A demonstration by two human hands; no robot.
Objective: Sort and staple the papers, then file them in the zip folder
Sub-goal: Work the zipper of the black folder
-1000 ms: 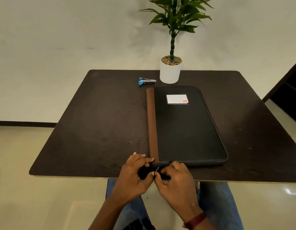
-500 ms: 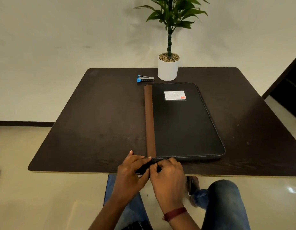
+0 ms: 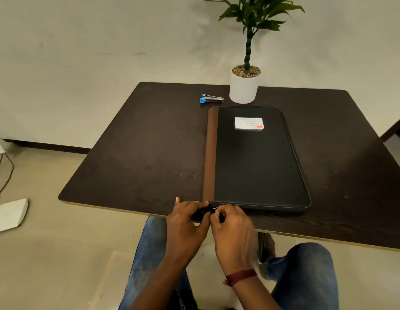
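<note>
While the dark brown wooden surface (image 3: 149,153) is carrying it, the black zip folder with brown spine strip (image 3: 257,166) is lying flat by the near edge, white plant pot (image 3: 244,88) behind. Left grip (image 3: 185,222) is curling round its near-left corner. Blue-silver stapler (image 3: 211,100) is lying beside the pot. Right grip (image 3: 232,229) is pinching the tiny metal zip pull (image 3: 214,209).

One head-worn wide-angle cam, sole view. Faces forward and down over the desk (image 3: 149,153) near edge. Mid-frame: zip folder (image 3: 257,164); left hand (image 3: 185,222) and right hand (image 3: 232,229) close, just below it; wall (image 3: 105,41) beyond it.
</note>
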